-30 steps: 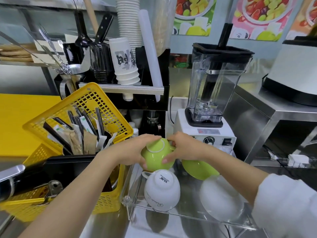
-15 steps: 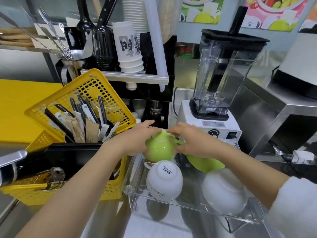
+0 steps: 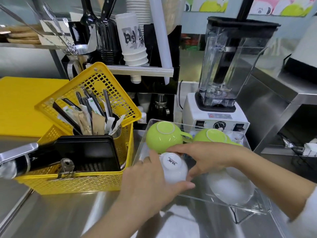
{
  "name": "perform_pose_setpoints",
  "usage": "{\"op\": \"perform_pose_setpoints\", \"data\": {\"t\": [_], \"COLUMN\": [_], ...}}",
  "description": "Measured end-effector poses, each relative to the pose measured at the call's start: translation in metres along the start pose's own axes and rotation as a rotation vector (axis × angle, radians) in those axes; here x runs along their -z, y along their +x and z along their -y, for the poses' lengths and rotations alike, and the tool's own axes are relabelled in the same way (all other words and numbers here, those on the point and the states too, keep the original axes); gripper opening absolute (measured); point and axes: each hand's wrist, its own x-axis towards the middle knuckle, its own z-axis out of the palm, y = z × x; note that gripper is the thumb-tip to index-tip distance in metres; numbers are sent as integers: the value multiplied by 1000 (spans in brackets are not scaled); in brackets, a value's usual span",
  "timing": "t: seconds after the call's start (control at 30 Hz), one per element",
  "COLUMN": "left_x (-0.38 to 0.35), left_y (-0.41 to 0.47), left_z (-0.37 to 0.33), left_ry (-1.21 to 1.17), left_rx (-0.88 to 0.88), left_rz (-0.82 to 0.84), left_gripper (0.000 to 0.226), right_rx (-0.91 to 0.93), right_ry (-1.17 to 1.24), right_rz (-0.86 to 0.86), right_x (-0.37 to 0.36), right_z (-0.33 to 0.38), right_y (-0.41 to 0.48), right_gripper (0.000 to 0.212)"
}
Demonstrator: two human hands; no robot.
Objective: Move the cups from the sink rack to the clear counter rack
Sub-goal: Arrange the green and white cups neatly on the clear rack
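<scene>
Both hands have left the far-left green cup (image 3: 163, 136), now upturned in the clear rack (image 3: 257, 207), and the left hand (image 3: 151, 182) and right hand (image 3: 202, 156) close around the near white cup (image 3: 174, 167), leaving little apparently undone.

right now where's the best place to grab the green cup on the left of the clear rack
Take the green cup from above, fingers spread round its rounded sides. It sits upside down, base up, so the rim is out of reach. Its handle points right, toward the other green cup.
</scene>
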Motion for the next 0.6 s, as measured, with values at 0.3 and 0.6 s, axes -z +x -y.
{"op": "perform_pose_setpoints", "data": {"t": [0.3, 0.6], "left_x": [-19, -28], "left_y": [-1, 2], "left_z": [-18, -3], "left_ry": [-61, -342], "left_rx": [-19, -240], "left_rz": [-123, -190], "left_gripper": [89, 74], "right_rx": [-57, 6], "right_ry": [-52, -3], "right_rz": [-121, -205], "right_x": [-8, -13], "right_z": [5, -8], "right_y": [-18, -29], "right_gripper": [54, 106]}}
